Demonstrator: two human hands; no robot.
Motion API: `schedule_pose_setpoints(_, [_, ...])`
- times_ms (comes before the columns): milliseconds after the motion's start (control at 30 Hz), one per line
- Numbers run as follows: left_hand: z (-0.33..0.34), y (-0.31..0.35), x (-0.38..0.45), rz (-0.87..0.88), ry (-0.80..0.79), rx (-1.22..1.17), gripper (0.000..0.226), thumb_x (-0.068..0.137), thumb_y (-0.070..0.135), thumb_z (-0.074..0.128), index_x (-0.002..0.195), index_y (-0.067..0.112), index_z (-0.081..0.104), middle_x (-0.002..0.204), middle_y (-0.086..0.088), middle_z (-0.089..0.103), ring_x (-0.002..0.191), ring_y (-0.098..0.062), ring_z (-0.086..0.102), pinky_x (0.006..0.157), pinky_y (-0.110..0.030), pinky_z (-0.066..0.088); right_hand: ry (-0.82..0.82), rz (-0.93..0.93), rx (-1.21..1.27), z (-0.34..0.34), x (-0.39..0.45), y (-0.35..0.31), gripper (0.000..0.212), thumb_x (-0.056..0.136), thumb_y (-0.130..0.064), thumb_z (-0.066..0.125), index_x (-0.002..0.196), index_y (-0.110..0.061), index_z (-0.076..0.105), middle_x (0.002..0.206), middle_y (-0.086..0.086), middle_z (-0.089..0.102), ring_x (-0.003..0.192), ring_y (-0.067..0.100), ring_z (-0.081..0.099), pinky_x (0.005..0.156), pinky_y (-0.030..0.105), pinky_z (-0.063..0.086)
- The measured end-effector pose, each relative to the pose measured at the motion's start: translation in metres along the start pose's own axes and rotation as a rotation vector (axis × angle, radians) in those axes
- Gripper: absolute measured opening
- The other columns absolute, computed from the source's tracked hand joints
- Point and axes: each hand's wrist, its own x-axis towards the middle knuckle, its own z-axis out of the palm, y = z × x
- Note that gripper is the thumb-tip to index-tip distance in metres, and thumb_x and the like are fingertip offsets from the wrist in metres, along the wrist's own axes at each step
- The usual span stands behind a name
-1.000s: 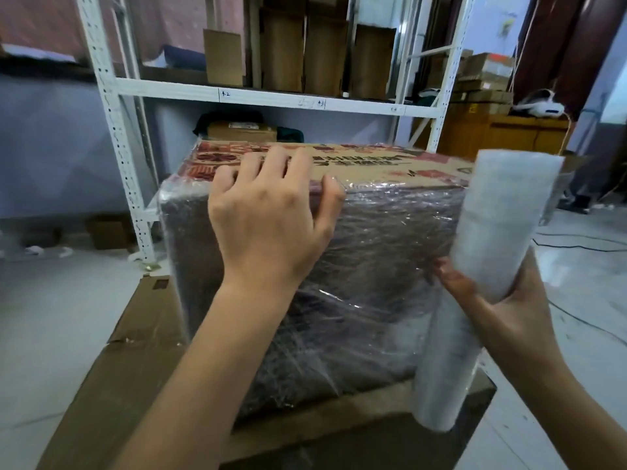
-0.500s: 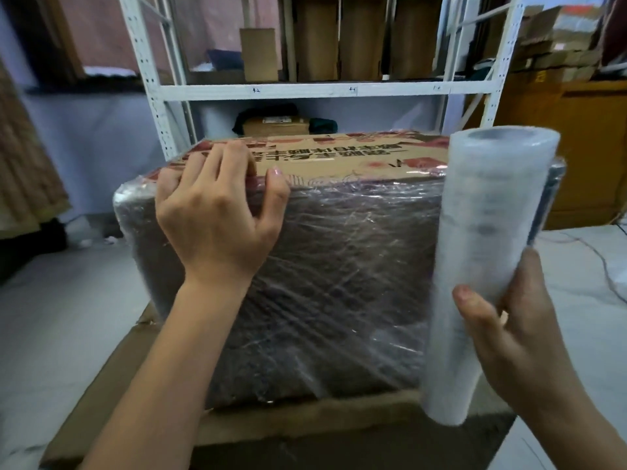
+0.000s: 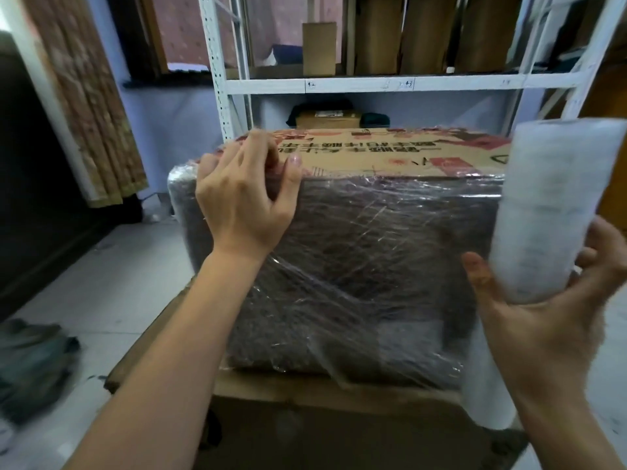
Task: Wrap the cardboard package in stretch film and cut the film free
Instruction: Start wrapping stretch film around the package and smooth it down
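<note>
Loosening, right hand (image 3: 556,320) w/ roll (image 3: 556,212) (left hand (image 3: 244,201) stays).

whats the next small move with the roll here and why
Probably carry the film roll around the package's right end. The right hand holds it upright there, the left hand braces the top edge, and the front is already covered.
</note>
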Motion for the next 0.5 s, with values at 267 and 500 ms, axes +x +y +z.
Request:
schedule_pose_setpoints(267, [-0.017, 0.013, -0.002, -0.087, -0.056, -0.079, 0.045, 0.09, 0.039, 0.039, 0.114, 0.004, 0.055, 0.111, -0.008, 0.059, 0.113, -0.022, 0.048, 0.108, -0.032, 0.017, 0.008, 0.05, -0.09, 0.007, 0.0, -0.004, 0.082, 0.065, -0.061, 0.073, 0.122, -0.03, 0.023, 0.123, 0.017, 0.054, 0.101, 0.041, 0.058, 0.08, 0.048, 0.048])
schedule_pose_setpoints(500, [-0.007, 0.027, -0.154, 1.033, -0.361, 0.105, 0.06, 0.092, 0.034, 0.039, 0.145, 0.006, 0.031, 0.154, -0.015, 0.023, 0.145, -0.026, 0.018, 0.121, -0.043, 0.005, 0.028, 0.038, -0.103, 0.008, -0.002, 0.002, 0.084, 0.062, -0.067, 0.072, 0.12, -0.028, 0.025, 0.119, 0.013, 0.054, 0.092, 0.023, 0.053, 0.075, 0.034, 0.042])
